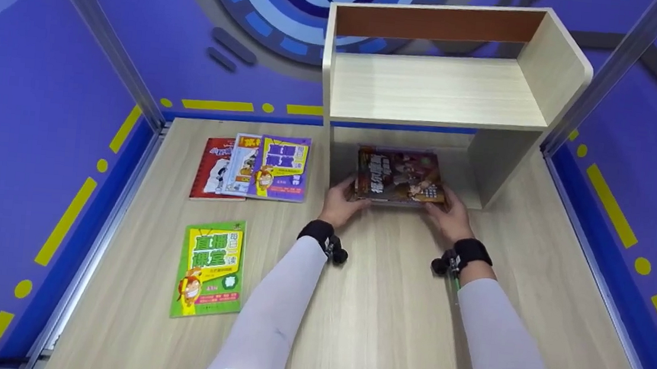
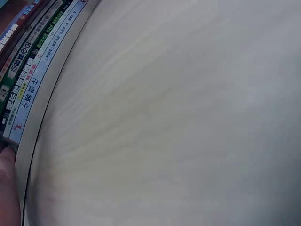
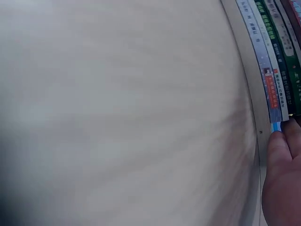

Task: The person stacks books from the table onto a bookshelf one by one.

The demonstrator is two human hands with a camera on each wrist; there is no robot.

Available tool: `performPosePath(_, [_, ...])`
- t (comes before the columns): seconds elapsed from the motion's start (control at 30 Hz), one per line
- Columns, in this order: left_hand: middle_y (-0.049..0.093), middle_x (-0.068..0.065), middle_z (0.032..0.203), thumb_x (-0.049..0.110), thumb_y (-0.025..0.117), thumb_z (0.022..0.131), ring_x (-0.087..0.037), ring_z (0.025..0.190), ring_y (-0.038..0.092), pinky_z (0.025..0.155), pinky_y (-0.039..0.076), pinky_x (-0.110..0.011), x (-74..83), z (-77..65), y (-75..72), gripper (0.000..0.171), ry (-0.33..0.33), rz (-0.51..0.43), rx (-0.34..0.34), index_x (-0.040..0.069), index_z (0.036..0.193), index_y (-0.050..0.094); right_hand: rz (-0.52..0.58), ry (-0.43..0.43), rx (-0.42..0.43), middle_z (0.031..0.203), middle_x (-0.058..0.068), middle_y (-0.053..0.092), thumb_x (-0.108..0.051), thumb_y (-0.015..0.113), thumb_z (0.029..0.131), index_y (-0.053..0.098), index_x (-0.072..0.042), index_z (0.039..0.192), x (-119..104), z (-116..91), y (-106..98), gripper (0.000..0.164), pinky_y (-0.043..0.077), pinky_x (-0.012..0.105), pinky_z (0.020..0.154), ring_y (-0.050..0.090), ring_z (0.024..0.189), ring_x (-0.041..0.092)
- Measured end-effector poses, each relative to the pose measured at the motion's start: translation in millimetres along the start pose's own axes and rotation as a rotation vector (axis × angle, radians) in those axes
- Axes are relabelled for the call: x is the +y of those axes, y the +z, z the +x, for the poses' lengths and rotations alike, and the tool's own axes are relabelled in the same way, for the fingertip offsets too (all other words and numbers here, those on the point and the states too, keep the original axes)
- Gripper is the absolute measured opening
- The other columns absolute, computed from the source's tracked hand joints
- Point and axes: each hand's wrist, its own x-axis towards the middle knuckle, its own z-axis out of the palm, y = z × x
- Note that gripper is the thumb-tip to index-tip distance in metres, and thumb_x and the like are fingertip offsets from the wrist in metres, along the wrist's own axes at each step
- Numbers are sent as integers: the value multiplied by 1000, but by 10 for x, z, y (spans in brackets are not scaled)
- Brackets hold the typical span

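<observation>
The left hand (image 1: 341, 205) and the right hand (image 1: 451, 219) hold a stack of books (image 1: 400, 176) between them, each curled about a near corner, thumb in front and fingers along the side. I'd squeeze evenly from both ends so no layer slips out, and use the thumbs to nudge the spines (image 2: 28, 94) into line with the front of the bottom board (image 1: 464, 181). The stack lies flat, touching both hands, in the lower space of the shelf (image 1: 441, 90). Over to the left on the table (image 1: 383, 308), a red book (image 1: 208, 168), a pale blue book (image 1: 238, 171) and a purple book (image 1: 280, 171) overlap, with a green book (image 1: 211, 269) by itself, nearer the person
</observation>
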Motion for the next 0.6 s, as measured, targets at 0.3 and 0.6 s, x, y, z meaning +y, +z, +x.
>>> performPosePath(0.3, [56, -19, 157, 22, 83, 94, -29, 147, 55, 120, 47, -34, 13, 22, 7, 80, -30, 112, 24, 4, 161, 44, 91, 41, -7, 176, 23, 21, -10, 55, 111, 12, -2, 170, 4, 41, 37, 74, 42, 31, 123, 26, 163, 36])
performPosePath(0.6, [64, -16, 150, 25, 75, 101, -27, 141, 61, 117, 49, -35, 3, 85, 45, 61, -5, 166, 64, 8, 156, 53, 59, 83, 98, 173, 27, 24, -11, 50, 112, 22, 5, 166, -184, -6, 84, 63, 35, 47, 128, 29, 161, 40])
